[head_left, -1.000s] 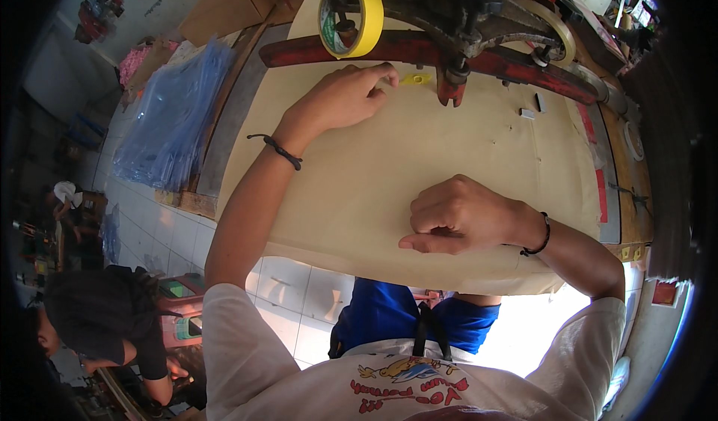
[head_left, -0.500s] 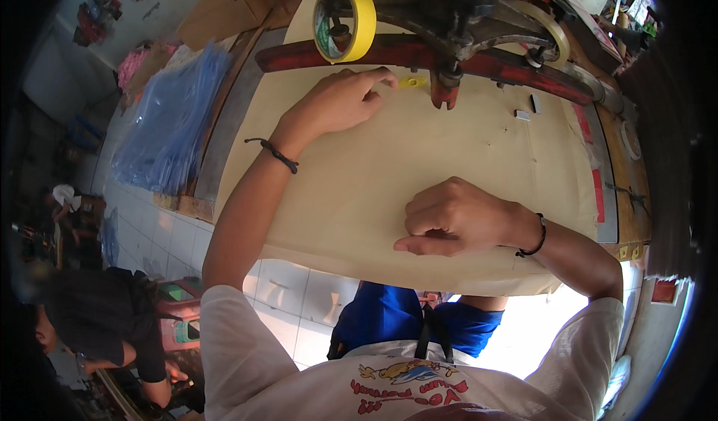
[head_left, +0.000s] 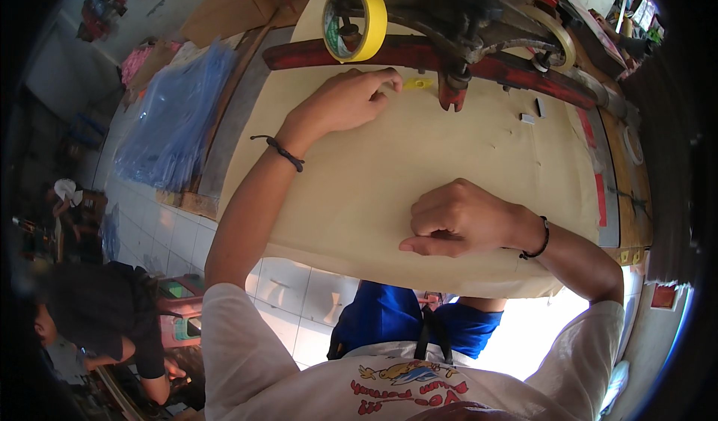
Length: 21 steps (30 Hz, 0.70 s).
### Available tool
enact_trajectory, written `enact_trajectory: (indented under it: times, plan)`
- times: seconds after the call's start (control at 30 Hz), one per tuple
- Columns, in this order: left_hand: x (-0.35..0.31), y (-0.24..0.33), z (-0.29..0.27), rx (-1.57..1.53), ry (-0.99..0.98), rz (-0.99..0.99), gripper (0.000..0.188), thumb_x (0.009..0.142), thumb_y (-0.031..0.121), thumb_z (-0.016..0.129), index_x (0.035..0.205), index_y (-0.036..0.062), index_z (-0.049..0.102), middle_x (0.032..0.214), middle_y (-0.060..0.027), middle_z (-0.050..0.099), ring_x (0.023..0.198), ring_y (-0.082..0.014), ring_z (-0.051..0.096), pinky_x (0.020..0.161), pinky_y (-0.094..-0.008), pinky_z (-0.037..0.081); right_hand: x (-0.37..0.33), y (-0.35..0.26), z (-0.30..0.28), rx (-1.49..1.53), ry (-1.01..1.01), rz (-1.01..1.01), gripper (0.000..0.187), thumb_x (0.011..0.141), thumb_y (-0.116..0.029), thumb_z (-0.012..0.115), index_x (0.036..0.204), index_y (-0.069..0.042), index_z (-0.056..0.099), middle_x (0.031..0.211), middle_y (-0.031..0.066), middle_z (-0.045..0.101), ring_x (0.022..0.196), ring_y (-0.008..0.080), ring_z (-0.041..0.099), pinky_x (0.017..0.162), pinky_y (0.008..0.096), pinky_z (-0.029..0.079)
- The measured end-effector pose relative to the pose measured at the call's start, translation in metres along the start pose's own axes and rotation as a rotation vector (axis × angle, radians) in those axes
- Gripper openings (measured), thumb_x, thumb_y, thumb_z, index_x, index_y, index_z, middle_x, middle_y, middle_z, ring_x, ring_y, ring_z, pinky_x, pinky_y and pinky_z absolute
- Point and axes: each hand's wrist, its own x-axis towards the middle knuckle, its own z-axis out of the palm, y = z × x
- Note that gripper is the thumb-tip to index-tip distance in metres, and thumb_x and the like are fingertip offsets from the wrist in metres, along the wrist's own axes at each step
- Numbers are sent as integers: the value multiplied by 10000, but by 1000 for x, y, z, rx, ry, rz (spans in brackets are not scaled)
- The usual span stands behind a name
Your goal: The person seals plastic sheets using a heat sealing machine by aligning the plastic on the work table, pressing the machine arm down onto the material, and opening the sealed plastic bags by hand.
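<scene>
A large tan sheet covers the work table under a black metal frame with a long red bar. My left hand reaches to the far side of the sheet, just in front of the bar. Its fingers are curled, with a gap between thumb and forefinger and nothing visible there. A small yellow piece lies just right of those fingertips. Nearer to me, my right hand rests on the sheet as a loose fist. Nothing shows in it; the palm is hidden.
A yellow tape roll hangs on the frame's left side, with another ring-shaped roll at the right. Clear bluish plastic sheets are stacked at left. Two small pieces lie far right. At lower left sits another person.
The whole view has shifted slightly, so the table and frame appear a little farther right. Both hands keep nearly the same pose and place on the sheet.
</scene>
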Motion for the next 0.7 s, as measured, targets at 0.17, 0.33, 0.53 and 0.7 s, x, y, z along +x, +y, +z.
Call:
enact_trajectory:
  times: [0.17,0.33,0.53,0.7]
  plan:
    - [1,-3,0,-25,2,19,296,919,93,533,1212,111,575,704,-142,607,595,-261,536,638,-391,444,1,0,-1,23,-8,-13,437,931,-212,704,604,-33,476,601,90,491,572,287,550,553,438,430]
    - [2,-7,0,-21,6,9,292,926,121,565,1216,104,599,740,-120,648,606,-235,556,649,-369,461,-1,2,-2,74,-7,23,453,920,-128,721,591,-14,431,572,81,427,526,255,461,528,388,354]
    - [1,-9,-9,-45,-42,78,299,912,263,639,1184,139,649,971,-79,744,855,-274,716,780,-369,546,0,-7,-8,90,-18,95,414,955,-193,691,623,-7,528,567,104,499,485,242,484,514,380,379]
    - [-13,7,-5,116,-37,-79,318,934,315,663,1174,106,650,997,-125,735,884,-266,712,819,-401,537,0,-2,0,158,1,60,371,962,-193,684,660,-2,587,574,110,523,476,220,489,501,354,378]
